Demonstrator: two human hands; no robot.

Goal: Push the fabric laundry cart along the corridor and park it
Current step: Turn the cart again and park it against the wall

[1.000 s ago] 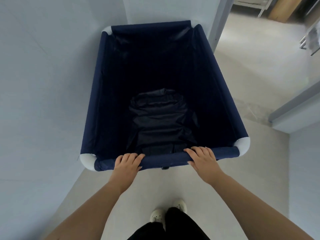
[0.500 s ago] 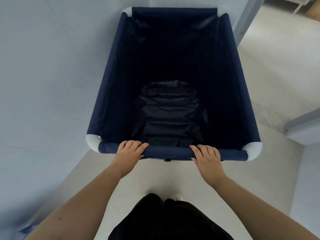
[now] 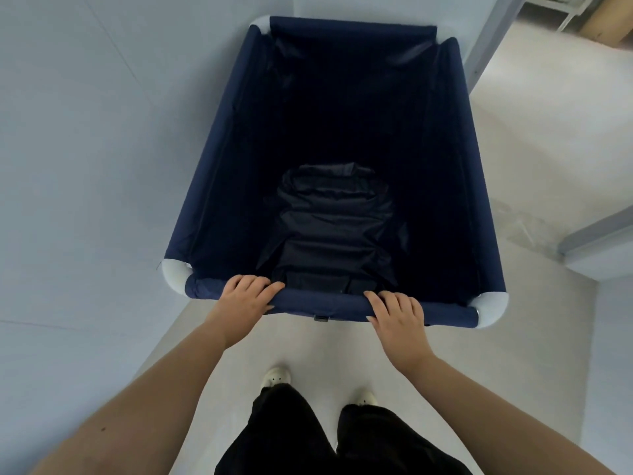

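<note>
Nearest us, our black trousers (image 3: 342,437) and two white shoes (image 3: 275,378) stand on the pale floor (image 3: 308,347). Our left hand (image 3: 245,298) and right hand (image 3: 397,317) both curl their fingers over the cart's near rail (image 3: 322,301), gripping it. The navy cart (image 3: 219,186) sits in a corner, its left side just beside the left wall (image 3: 102,149), its far end at the back wall (image 3: 359,8). Dark crumpled fabric (image 3: 334,228) lies inside. A doorway (image 3: 534,80) opens far right
</note>
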